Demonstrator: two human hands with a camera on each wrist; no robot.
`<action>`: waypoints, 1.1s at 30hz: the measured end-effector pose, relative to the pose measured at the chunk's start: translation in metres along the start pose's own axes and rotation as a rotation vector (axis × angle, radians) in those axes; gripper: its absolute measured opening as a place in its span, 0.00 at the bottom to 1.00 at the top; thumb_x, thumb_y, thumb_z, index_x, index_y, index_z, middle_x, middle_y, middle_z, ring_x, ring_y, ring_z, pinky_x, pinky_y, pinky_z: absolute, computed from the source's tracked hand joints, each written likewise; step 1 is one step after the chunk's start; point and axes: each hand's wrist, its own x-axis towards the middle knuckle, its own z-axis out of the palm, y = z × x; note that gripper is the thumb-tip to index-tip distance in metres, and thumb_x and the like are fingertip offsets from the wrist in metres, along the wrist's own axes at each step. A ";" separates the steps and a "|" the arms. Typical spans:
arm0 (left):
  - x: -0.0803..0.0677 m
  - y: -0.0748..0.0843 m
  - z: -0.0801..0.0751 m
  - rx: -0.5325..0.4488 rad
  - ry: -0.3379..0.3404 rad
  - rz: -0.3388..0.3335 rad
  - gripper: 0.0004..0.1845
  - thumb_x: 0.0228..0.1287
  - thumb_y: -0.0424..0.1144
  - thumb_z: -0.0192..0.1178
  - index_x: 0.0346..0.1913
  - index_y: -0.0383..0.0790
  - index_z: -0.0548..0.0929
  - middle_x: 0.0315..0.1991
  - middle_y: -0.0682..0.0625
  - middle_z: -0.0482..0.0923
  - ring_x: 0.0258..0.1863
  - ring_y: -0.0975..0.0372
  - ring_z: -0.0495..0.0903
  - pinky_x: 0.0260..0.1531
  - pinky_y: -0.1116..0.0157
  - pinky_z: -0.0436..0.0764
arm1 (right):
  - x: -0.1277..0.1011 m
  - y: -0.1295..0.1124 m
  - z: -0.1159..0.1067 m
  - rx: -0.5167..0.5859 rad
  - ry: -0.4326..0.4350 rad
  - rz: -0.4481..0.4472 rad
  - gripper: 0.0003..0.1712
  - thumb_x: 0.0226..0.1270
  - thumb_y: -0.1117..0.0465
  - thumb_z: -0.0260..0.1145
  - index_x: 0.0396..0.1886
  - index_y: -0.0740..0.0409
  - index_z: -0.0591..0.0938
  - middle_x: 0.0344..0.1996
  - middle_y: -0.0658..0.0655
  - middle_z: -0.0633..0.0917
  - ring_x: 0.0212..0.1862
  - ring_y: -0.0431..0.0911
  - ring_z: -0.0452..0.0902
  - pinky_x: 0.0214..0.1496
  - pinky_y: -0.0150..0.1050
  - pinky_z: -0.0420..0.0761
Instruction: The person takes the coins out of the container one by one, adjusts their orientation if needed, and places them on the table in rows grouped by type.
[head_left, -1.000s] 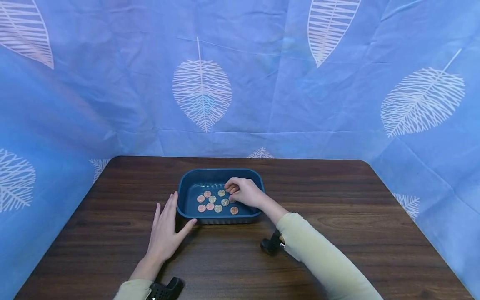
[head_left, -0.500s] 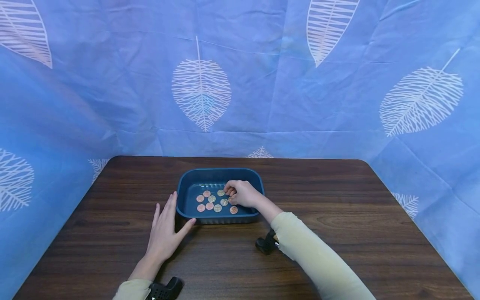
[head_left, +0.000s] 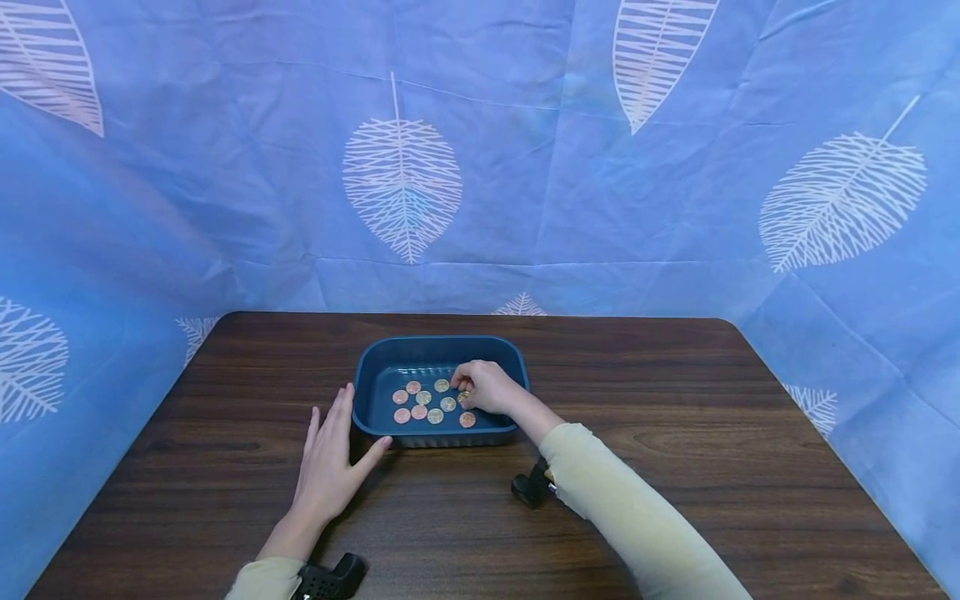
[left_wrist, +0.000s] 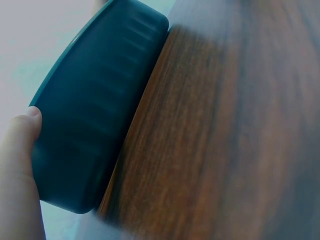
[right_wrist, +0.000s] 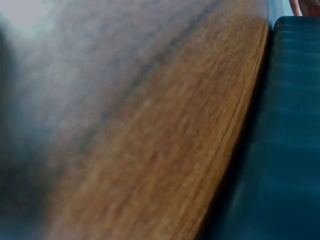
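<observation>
Right hand [head_left: 489,387] is inside the dark blue tray [head_left: 366,367] at centre table, fingers curled down over the right side of the coin spread; a coin [head_left: 463,397] sits right at the fingertips and looks pinched, though the grip itself is too small to confirm fully. Left hand [head_left: 327,458] lies flat on the wooden table [head_left: 712,433], fingers straight, thumb [left_wrist: 25,131] pressed against the tray's near-left outer wall, apparently steadying it; it grips nothing. The left wrist view shows that thumb touching the ribbed outside of the tray; the right wrist view shows only the table grain and the tray wall, blurred, no fingers. About nine or ten coins [head_left: 423,403] lie loose on the tray floor, copper and silvery mixed, in a rough cluster left of the right hand; exact count is hard to read. No coins are visible on the table outside the tray, and no second container is in view. Judged from this, the work on the coins looks early: one coin is at the fingers, not lifted clear of the tray, nearly the whole batch untouched on the tray floor. Black wrist-camera mounts [head_left: 532,487] show under both pale green sleeves [head_left: 637,517]. A blue leaf-print cloth [head_left: 405,179] hangs behind and to both sides.
</observation>
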 end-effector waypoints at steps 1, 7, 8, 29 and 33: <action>0.000 0.000 0.000 0.002 0.001 0.000 0.49 0.61 0.60 0.60 0.75 0.38 0.50 0.72 0.36 0.55 0.70 0.44 0.55 0.68 0.42 0.43 | 0.000 0.000 0.000 0.005 -0.006 0.007 0.13 0.57 0.72 0.70 0.43 0.60 0.83 0.32 0.53 0.78 0.34 0.45 0.69 0.37 0.38 0.72; 0.000 0.001 0.001 0.008 0.007 -0.002 0.49 0.60 0.61 0.60 0.75 0.37 0.51 0.71 0.35 0.56 0.70 0.44 0.56 0.67 0.41 0.43 | -0.001 0.000 -0.001 -0.013 -0.028 0.011 0.12 0.58 0.71 0.70 0.43 0.60 0.82 0.30 0.53 0.76 0.33 0.45 0.67 0.38 0.39 0.69; 0.000 0.001 0.001 0.010 0.007 -0.001 0.50 0.60 0.61 0.60 0.75 0.37 0.51 0.71 0.35 0.56 0.69 0.43 0.56 0.67 0.41 0.43 | -0.001 0.000 0.000 -0.021 -0.029 0.006 0.12 0.58 0.70 0.70 0.42 0.60 0.82 0.30 0.53 0.75 0.33 0.45 0.66 0.38 0.39 0.69; 0.000 0.001 0.001 0.006 0.003 0.010 0.50 0.60 0.61 0.59 0.75 0.37 0.50 0.71 0.36 0.55 0.69 0.43 0.56 0.68 0.42 0.43 | -0.021 -0.007 -0.034 0.202 0.064 -0.114 0.05 0.66 0.69 0.63 0.37 0.61 0.85 0.31 0.52 0.84 0.32 0.43 0.80 0.36 0.35 0.79; 0.001 0.001 0.000 0.004 0.007 0.018 0.50 0.60 0.61 0.60 0.75 0.36 0.50 0.71 0.35 0.56 0.69 0.43 0.57 0.68 0.42 0.43 | -0.030 -0.009 -0.049 0.184 0.071 -0.139 0.05 0.65 0.67 0.64 0.35 0.57 0.86 0.31 0.50 0.85 0.33 0.41 0.80 0.36 0.34 0.80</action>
